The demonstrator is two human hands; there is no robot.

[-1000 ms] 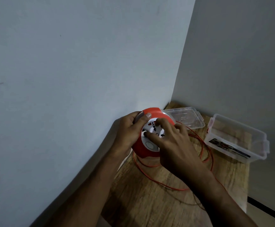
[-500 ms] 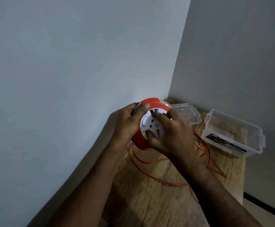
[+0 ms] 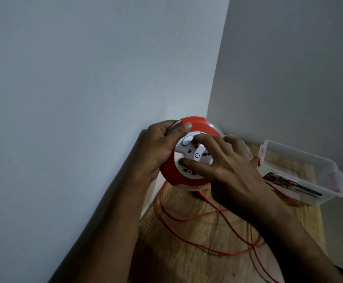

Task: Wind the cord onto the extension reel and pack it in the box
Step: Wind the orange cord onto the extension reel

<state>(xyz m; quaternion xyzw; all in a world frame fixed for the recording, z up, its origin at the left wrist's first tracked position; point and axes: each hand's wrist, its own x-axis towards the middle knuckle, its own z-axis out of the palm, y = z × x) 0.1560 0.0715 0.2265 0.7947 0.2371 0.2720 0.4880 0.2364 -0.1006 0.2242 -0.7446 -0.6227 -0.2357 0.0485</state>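
A round orange extension reel (image 3: pixel 171 174) with a white socket face (image 3: pixel 193 155) is held upright above the wooden table. My left hand (image 3: pixel 158 148) grips the reel's left rim, thumb over the top edge. My right hand (image 3: pixel 225 166) lies on the white face, fingers and thumb spread and pressed on it. The thin orange cord (image 3: pixel 197 219) hangs from the reel's underside and lies in loose loops on the table. A clear plastic box (image 3: pixel 309 170) stands open at the right.
The wooden table (image 3: pixel 187 252) sits in a corner between two grey walls. The box's clear lid (image 3: pixel 247 152) lies behind my right hand, mostly hidden. A dark printed item lies inside the box. The table's right edge drops off beside the box.
My right hand has turned on the white face, its fingers shifting from the lower part to the top. The face's button has rotated upward. The cord loops on the table have shifted closer.
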